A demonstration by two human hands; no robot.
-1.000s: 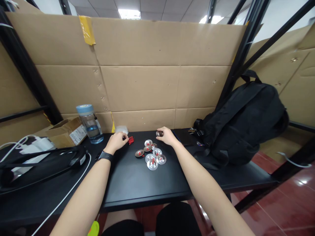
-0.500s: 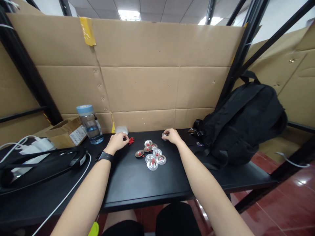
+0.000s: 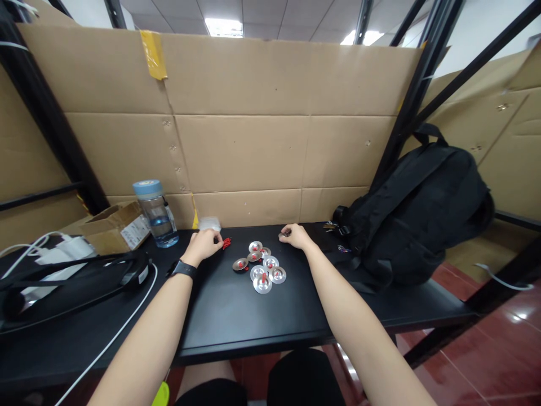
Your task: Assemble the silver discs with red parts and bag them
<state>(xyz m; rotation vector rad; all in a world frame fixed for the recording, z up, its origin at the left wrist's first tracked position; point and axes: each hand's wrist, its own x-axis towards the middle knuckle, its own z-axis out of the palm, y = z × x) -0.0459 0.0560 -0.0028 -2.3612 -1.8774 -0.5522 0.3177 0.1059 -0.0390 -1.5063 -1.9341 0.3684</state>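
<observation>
Several small silver discs with red centres (image 3: 262,268) lie bunched on the black table (image 3: 236,316). My left hand (image 3: 205,243) rests curled on the table left of them, its fingertips pinched on a little pile of red pieces (image 3: 227,242). My right hand (image 3: 296,236) sits behind and right of the discs, fingers closed on a small dark round piece (image 3: 284,233). A black watch (image 3: 181,269) is on my left wrist.
A blue-capped water bottle (image 3: 155,213) and an open cardboard box (image 3: 113,225) stand at the back left. A black bag and white cable (image 3: 71,282) lie on the left. A black backpack (image 3: 418,208) fills the right side. Cardboard walls (image 3: 270,124) close the back.
My right hand has shifted a little to the right with its small piece, away from the discs. The left hand has stayed by the red pieces.
</observation>
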